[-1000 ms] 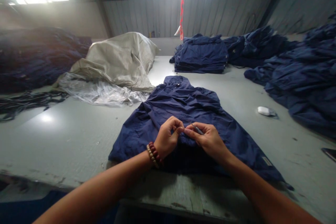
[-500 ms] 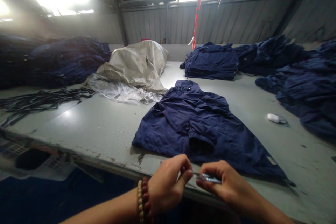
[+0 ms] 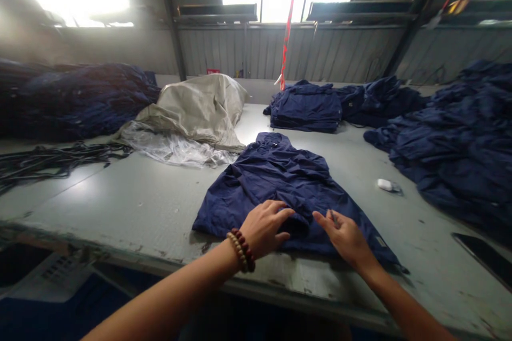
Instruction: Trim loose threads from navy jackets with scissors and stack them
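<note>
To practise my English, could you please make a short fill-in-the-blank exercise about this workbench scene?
The beaded bracelet is on the person's ____ wrist.
The hand with the bracelet rests on the dark ____ garment.
The small white object lies on the table to the ____ of the garment.
A crumpled, clear ____ sheet lies under the beige sack.

Missing words: left; blue; right; plastic

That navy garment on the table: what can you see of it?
The navy garment looks like thin, creased cloth, spread on a grey table, collar end farthest away. A pale label sits near its lower right edge. Its near edge is bunched, with the left hand resting there and the right hand over it.
</note>
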Demonstrator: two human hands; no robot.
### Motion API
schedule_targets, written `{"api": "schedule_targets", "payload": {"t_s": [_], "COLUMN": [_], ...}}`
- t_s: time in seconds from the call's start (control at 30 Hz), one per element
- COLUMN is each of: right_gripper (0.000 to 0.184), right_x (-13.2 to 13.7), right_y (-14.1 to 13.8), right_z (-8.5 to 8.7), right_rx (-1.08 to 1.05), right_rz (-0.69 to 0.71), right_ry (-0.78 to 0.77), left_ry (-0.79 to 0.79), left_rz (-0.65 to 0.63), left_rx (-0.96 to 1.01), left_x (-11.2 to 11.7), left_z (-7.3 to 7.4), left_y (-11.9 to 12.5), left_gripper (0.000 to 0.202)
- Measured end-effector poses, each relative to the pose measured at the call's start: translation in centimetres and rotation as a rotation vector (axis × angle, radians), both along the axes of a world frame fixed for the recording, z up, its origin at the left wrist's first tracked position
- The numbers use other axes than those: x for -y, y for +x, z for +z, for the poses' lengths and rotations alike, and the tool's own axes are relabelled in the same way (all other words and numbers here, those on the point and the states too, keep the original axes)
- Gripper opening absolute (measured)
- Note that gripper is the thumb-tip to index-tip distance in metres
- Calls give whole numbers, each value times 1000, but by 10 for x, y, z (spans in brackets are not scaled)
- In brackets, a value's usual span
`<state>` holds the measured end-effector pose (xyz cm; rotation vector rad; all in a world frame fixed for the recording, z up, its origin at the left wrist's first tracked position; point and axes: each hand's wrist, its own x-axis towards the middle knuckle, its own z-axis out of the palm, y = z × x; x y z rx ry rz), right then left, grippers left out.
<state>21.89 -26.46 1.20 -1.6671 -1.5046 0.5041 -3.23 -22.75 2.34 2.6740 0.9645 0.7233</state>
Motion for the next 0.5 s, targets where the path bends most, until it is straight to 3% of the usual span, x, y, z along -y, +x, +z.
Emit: {"api": "schedule_targets", "payload": {"t_s": [0.07,0.13,0.17,0.23,0.33,0.4,0.47,0.5], "right_gripper": [65,63,61,57,50,47,42,40], "right_x": [-14,-25,-29,-38,-52,-63,-79,-88], "right_y": [-2,-4,-3,0,9,13,13,11], "right_z": [-7,-12,-14,-13,-7,-4,-3,-4], "right_rx": [-30,-77,-95,-110,-99,-70,-29,-7], "right_rz": [-19,-17,-23,-39,-48,-42,-39,-40], "right_ry": [29,42,44,46,51,55,64,71], "left_ry": [32,-23,-86,-303,-621,-681,-705,-640], "left_rz": [-10,21,54,142,233,346,629,762], "left_rx": [-138,-184,-129,168,624,818,1196,1348], "left_x": [-21,-38,-45,-57,-73,-85,-98,-104], "left_z": [-7,-11,-12,-10,0,11,22,27], "left_y": [16,23,22,10,-36,-83,-139,-168], "left_gripper": [51,31,24,24,44,55,45,37]}}
